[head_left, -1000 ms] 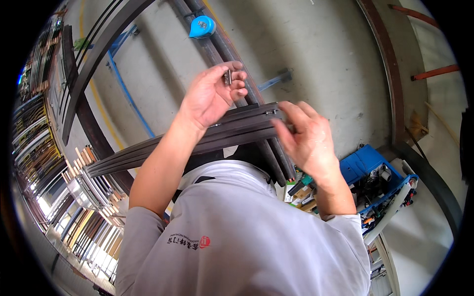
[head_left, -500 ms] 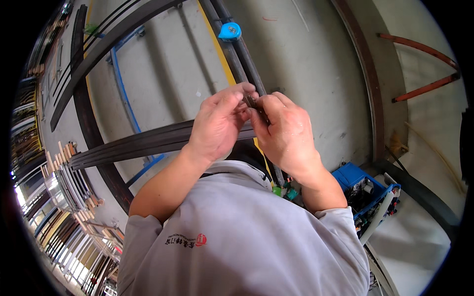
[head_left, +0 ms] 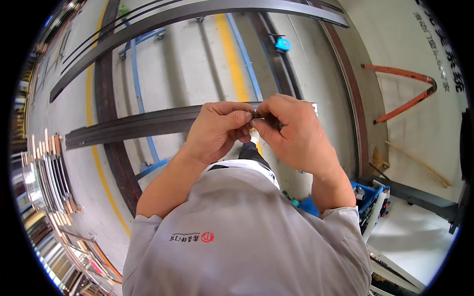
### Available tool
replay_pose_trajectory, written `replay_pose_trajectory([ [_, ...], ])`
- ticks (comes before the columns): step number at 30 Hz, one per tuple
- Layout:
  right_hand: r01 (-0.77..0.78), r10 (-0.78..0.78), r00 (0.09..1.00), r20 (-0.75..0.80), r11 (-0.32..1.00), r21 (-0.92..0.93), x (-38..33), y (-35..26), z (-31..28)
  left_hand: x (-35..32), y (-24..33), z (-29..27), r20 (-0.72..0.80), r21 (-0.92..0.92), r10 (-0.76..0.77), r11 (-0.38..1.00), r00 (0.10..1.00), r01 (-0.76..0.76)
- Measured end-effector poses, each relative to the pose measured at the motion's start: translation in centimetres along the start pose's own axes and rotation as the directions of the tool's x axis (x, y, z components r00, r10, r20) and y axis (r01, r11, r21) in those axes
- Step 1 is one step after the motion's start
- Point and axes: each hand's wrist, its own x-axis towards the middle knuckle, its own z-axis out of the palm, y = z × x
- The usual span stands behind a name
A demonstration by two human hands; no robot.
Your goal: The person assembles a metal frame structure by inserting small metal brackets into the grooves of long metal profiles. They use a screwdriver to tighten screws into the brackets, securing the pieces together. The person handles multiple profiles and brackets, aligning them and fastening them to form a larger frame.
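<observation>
A long dark metal profile (head_left: pixel 138 126) is seen lying crosswise just beyond both hands, its long axis running from the left side to the right, with its right end hidden behind the fingers. The left hand (head_left: pixel 217 130) and the right hand (head_left: pixel 291 133) are brought together in front of the chest, fingertips touching. Both are closed in a pinch on a small dark part (head_left: pixel 257 115), which is held exactly between them, at equal nearness to each. What kind of part it is cannot be told.
</observation>
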Motion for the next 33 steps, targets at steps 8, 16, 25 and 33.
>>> replay_pose_trajectory([
  [8, 0.193, -0.189, 0.956, 0.226, 0.981, 0.004, 4.0, -10.5, 6.0, -11.2, 4.4, -4.6, -0.137, -0.154, 0.227, 0.957, 0.964, -0.247],
  [16, 0.664, -0.510, 0.739, -0.441, 0.662, 0.347, 4.0, -12.2, 2.6, -18.8, 6.8, -11.2, -0.561, -0.393, 0.511, 0.528, 0.651, -0.753],
  [25, 0.389, -0.430, 0.897, -0.101, 0.660, 0.643, -3.1, -4.3, 9.4, -22.8, 8.5, -10.2, -0.697, -0.332, 0.622, 0.160, 0.356, -0.930],
  [33, 0.489, -0.567, 0.820, -0.075, 0.627, 0.607, -3.0, -3.2, 9.4, -19.9, 8.8, -8.2, -0.569, -0.467, 0.699, 0.159, 0.434, -0.870],
])
